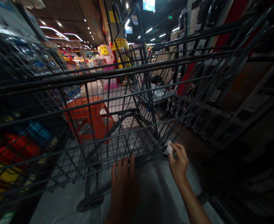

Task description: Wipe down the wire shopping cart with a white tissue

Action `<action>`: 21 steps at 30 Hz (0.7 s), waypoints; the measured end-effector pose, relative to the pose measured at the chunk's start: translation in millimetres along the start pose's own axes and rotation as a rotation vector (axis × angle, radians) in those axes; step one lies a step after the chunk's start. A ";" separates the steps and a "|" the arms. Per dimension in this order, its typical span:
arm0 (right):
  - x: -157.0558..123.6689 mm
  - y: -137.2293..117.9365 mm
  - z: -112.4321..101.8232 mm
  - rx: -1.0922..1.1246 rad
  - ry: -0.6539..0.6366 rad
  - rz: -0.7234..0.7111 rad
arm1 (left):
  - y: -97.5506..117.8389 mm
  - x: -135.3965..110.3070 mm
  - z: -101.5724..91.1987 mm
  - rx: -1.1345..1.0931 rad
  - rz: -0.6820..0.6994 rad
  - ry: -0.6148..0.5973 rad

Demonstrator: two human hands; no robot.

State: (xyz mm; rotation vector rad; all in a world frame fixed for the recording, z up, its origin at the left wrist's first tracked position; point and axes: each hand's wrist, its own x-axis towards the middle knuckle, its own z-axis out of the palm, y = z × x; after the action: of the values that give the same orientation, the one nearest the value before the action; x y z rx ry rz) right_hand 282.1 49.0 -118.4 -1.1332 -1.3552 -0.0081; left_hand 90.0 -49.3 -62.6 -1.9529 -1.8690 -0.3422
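Note:
A dark wire shopping cart (pixel 132 71) fills the view, seen from low down. My left hand (pixel 123 183) rests on the cart's lower frame bar (pixel 148 157), fingers lying together over the bar. My right hand (pixel 179 163) is closed in a pinch on a small white cloth or wipe (pixel 169 148), pressed against the corner of the same bar. The cart basket holds nothing that I can see.
An orange plastic stool (pixel 90 119) stands beyond the cart. Shelves with colourful packages (pixel 15 146) line the left; dark shelving (pixel 244 109) lines the right. A pink and yellow display (pixel 107 62) stands far down the aisle. The floor (pixel 160 196) is grey.

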 end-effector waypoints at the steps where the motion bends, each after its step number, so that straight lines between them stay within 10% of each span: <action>1: -4.2 -2.5 3.1 0.016 -0.018 0.021 | 0.1 0.5 0.0 -0.006 -0.001 -0.005; 7: -29.7 -10.4 3.6 0.143 -0.318 0.075 | 0.6 2.9 1.6 -0.006 -0.011 -0.015; 14: 5.1 -14.2 -11.2 0.030 -0.007 0.078 | -0.7 2.0 2.1 0.002 -0.006 -0.016; 21: -18.8 -10.9 18.2 0.154 -0.294 -0.021 | 2.6 3.6 4.0 0.012 -0.018 0.016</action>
State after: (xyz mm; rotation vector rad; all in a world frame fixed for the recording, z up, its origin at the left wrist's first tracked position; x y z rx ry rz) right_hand 256.5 44.1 -129.4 -1.0166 -1.5987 0.2529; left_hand 92.4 -44.4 -64.8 -1.9217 -1.8754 -0.3500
